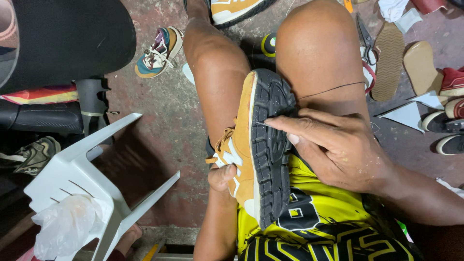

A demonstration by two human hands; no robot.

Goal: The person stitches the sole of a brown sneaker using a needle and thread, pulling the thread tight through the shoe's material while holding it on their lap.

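Note:
A tan suede sneaker [243, 159] with a black rubber sole [268, 145] lies on its side between my bare knees, sole edge facing up. My left hand [222, 177] grips its upper from underneath, mostly hidden by the shoe. My right hand [333, 145] rests on the sole and pinches a thin needle [263, 124] against the sole's edge. A dark thread [333, 89] runs from the hand up across my right knee [316, 48].
A white plastic chair [82, 169] with a plastic bag lies at the left beside a black seat [67, 38]. Loose sneakers [158, 52], scissors [366, 41], detached soles [389, 60] and paper scraps lie on the reddish concrete floor.

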